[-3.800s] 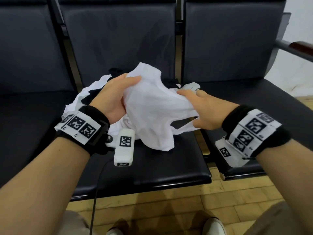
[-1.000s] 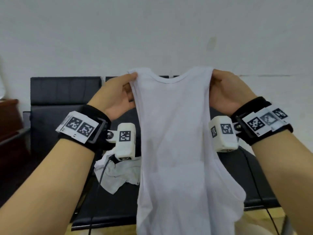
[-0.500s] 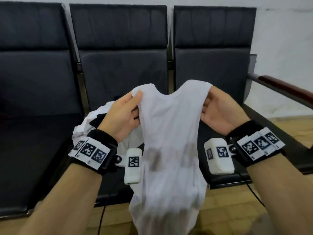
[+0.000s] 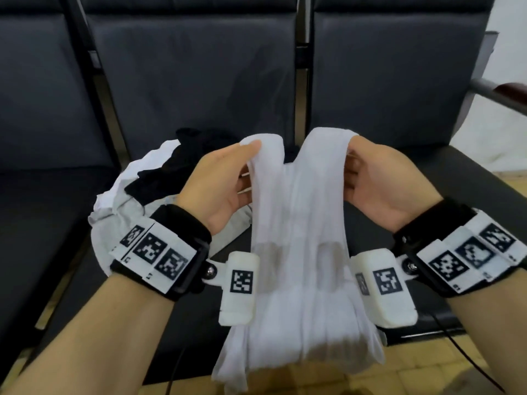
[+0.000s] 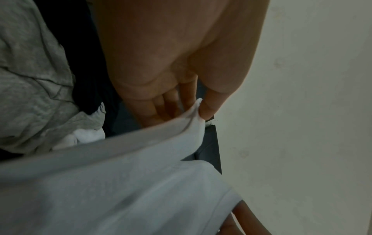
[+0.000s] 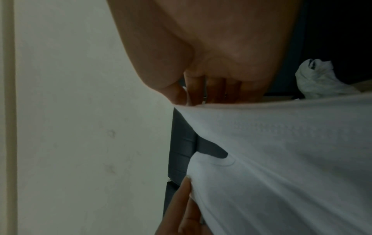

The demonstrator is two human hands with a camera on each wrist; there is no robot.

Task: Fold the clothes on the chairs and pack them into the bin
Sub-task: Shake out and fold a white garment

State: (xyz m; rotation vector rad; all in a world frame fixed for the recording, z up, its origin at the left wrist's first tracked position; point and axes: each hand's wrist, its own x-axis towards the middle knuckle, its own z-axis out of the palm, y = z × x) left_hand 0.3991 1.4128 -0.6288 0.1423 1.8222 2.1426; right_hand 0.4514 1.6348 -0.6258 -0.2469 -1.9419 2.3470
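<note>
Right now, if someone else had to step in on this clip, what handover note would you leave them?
Left hand: pinches one shoulder strap of the white tank top.
Right hand: grips the other strap.
The top hangs between the hands in front of the middle chair, bunched lengthwise, not folded.
A pile of clothes, white, grey and black, lies on that seat behind the left hand.
Done: one garment picked out of the pile.
Left: fold this top, fold the rest, pack everything. No bin is in view, so find it first.
</note>
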